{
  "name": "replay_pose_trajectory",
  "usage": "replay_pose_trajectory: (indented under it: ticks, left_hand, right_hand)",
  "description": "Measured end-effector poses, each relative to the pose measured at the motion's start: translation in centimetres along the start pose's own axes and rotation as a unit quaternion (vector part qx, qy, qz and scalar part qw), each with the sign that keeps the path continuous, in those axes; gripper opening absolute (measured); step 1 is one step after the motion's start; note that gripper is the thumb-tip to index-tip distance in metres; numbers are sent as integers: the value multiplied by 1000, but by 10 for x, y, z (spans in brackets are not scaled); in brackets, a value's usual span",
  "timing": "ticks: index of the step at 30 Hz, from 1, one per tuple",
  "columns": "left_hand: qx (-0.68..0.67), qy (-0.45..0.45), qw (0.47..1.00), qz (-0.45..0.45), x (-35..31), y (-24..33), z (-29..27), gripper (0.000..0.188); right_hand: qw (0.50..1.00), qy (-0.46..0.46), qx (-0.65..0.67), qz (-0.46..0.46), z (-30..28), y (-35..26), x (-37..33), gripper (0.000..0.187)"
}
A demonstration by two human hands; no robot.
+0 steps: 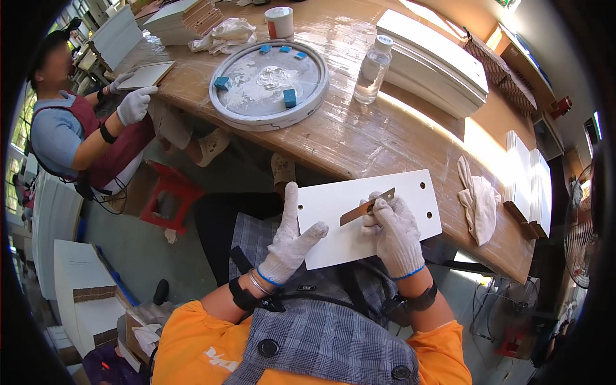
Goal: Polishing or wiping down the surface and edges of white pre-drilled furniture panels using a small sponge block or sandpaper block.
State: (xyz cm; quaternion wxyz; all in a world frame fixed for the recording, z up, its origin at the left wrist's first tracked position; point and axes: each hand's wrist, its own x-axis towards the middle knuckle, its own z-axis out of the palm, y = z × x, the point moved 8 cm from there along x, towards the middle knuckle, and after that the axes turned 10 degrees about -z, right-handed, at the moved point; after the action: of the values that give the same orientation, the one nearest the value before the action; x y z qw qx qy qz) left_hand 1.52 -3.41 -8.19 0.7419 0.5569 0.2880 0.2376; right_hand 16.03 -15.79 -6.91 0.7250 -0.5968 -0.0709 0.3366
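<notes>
Slantwise, a thin metal blade point(358, 212) is held across the face of a white board point(340, 247), its long axis running from the side of the left hand point(290, 237) up and away toward the fingertips of the right hand point(394, 234). The right hand is the nearer, closed on the blade in a pinch; the left is open at the board's left end, fingers straight, thumb spread over the surface. The board lies lengthwise between the two, its right end slightly farther off; whether it touches the table point(359, 141) cannot be told. Flat and smooth, it has small dark round holes, while the knitted gloves point(401, 258) end in blue edging. Ahead of the left hand, a round grey tray point(266, 124) with a raised rim carries blue blocks point(290, 98) and whitish smears; beyond the right stands a clear bottle point(373, 76), with a crumpled pale cloth point(479, 200) to its right
</notes>
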Motion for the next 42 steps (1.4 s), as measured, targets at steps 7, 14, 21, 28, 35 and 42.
replay_pose_trajectory:
  ticks: [7, 14, 21, 28, 35, 42]
  left_hand:
    - [36, -36, 992, -114, 0, -16, 1, 33]
    - [112, -9, 984, -138, 2, -10, -6, 20]
    - [132, -23, 985, -105, 7, -16, -6, 18]
    - [32, -5, 993, -111, 8, -23, -7, 52]
    - [-46, -59, 989, -130, 6, -12, 2, 97]
    - [-235, -66, 909, -337, 3, -47, 11, 36]
  right_hand:
    - [990, -99, 101, 1, 32, 17, -7, 20]
    - [988, -144, -46, -15, 29, -5, -2, 25]
    - [634, -246, -636, -365, 53, -65, -12, 24]
    - [720, -286, -568, -277, 18, -50, -9, 13]
    - [688, 57, -631, -353, -94, -129, -18, 11]
    - [696, 41, -637, -329, -113, -119, 0, 18]
